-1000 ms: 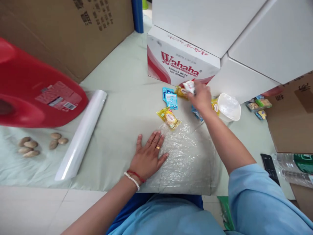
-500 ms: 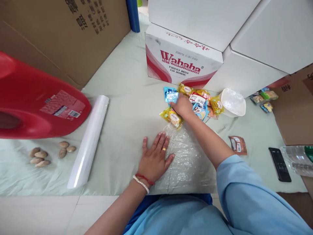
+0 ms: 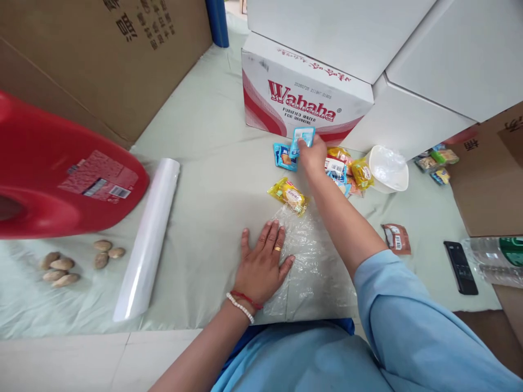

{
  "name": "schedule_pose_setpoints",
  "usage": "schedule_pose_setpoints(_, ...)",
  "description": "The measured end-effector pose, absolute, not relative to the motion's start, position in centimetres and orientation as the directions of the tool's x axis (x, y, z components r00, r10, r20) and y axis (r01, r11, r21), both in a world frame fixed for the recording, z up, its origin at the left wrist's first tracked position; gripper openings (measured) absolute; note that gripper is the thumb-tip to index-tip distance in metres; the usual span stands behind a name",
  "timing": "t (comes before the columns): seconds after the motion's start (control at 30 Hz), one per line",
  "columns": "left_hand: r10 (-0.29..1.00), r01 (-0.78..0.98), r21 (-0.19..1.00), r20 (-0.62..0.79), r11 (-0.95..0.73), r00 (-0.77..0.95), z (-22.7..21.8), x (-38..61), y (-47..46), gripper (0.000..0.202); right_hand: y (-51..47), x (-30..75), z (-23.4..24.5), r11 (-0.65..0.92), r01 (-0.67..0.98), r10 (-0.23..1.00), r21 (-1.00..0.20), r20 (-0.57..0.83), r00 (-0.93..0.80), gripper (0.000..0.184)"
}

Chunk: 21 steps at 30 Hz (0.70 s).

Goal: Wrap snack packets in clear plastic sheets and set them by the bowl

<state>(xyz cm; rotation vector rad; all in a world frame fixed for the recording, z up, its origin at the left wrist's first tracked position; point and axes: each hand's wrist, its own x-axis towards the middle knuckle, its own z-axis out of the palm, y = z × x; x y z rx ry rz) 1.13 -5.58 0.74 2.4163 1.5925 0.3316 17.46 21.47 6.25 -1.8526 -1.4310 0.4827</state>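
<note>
The step in hand looks like sorting small snack packets, one at a time, beside a clear plastic sheet [image 3: 316,267] spread on the surface [image 3: 212,218]. The right hand [image 3: 314,155] pinches a pale blue packet [image 3: 306,135] between thumb and fingers; in this view it shows against the lower front of the water carton [image 3: 302,98], and whether it touches the carton I cannot tell. Just left of the held packet lie more blue sachets [image 3: 286,158], overlapping each other, with a yellow snack [image 3: 290,196] nearer the body, by the far edge of the sheet. To the right of the right hand, a heap of mixed snacks [image 3: 345,169] sits against a white bowl [image 3: 388,169], partly hidden by the wrist. The left hand [image 3: 263,264] lies flat, palm down, thumb and little finger spread away from the middle fingers, over the left side of the sheet, seemingly steadying it. Whether the held packet is being picked up or put down cannot be told here. Either way, the next move probably calls for choosing its spot, lowering it clear of the neighbouring sachets and loosening the pinch, while the left hand's light pressure would stop the thin sheet from sliding or creasing.
</note>
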Motion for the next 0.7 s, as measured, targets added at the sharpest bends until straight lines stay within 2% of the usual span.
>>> schedule_pose_setpoints(0.07, 0.921, 0.864, 0.328, 0.059, -0.382, 0.385, 0.8, 1.1, -5.6, 0.069, 21.4, 17.0, 7.4, -0.103, 0.85, 0.926, -0.517, 0.261, 0.271, 0.027)
schedule_pose_setpoints(0.1, 0.92, 0.86, 0.336, 0.057, -0.383, 0.387, 0.8, 1.1, -5.6, 0.069, 21.3, 16.8, 7.7, -0.114, 0.89, 0.931, -0.442, 0.266, 0.252, 0.031)
schedule_pose_setpoints(0.23, 0.921, 0.86, 0.343, 0.049, -0.378, 0.386, 0.8, 1.1, -5.6, 0.065, 21.2, 14.8, 6.7, -0.1, 0.959, 0.991, -0.264, 0.065, 0.121, 0.036)
schedule_pose_setpoints(0.3, 0.922, 0.864, 0.335, 0.047, -0.376, 0.383, 0.8, 1.0, -5.6, 0.065, 21.4, 13.3, 5.3, -0.102, 0.974, 0.995, -0.201, -0.019, 0.1, 0.052)
schedule_pose_setpoints(0.4, 0.92, 0.862, 0.331, 0.059, -0.385, 0.388, 0.9, 1.0, -5.6, 0.064, 21.8, 11.8, 3.6, -0.149, 0.976, 0.989, -0.157, -0.047, 0.143, 0.077)
schedule_pose_setpoints(0.43, 0.918, 0.86, 0.331, 0.064, -0.389, 0.39, 0.9, 1.0, -5.6, 0.064, 22.0, 11.6, 3.4, -0.16, 0.976, 0.987, -0.149, -0.056, 0.153, 0.08)
schedule_pose_setpoints(0.5, 0.917, 0.859, 0.328, 0.073, -0.394, 0.393, 0.8, 1.0, -5.7, 0.064, 22.4, 11.6, 3.6, -0.153, 0.979, 0.986, -0.135, -0.086, 0.143, 0.069)
schedule_pose_setpoints(0.6, 0.918, 0.862, 0.321, 0.084, -0.393, 0.387, 0.6, 1.0, -5.7, 0.063, 22.8, 12.2, 4.9, -0.032, 0.995, 0.992, -0.099, -0.122, 0.019, 0.043)
schedule_pose_setpoints(0.7, 0.917, 0.862, 0.318, 0.09, -0.396, 0.388, 0.4, 1.0, -5.6, 0.063, 22.5, 13.3, 6.9, 0.063, 0.993, 0.991, -0.105, -0.114, -0.075, 0.047)
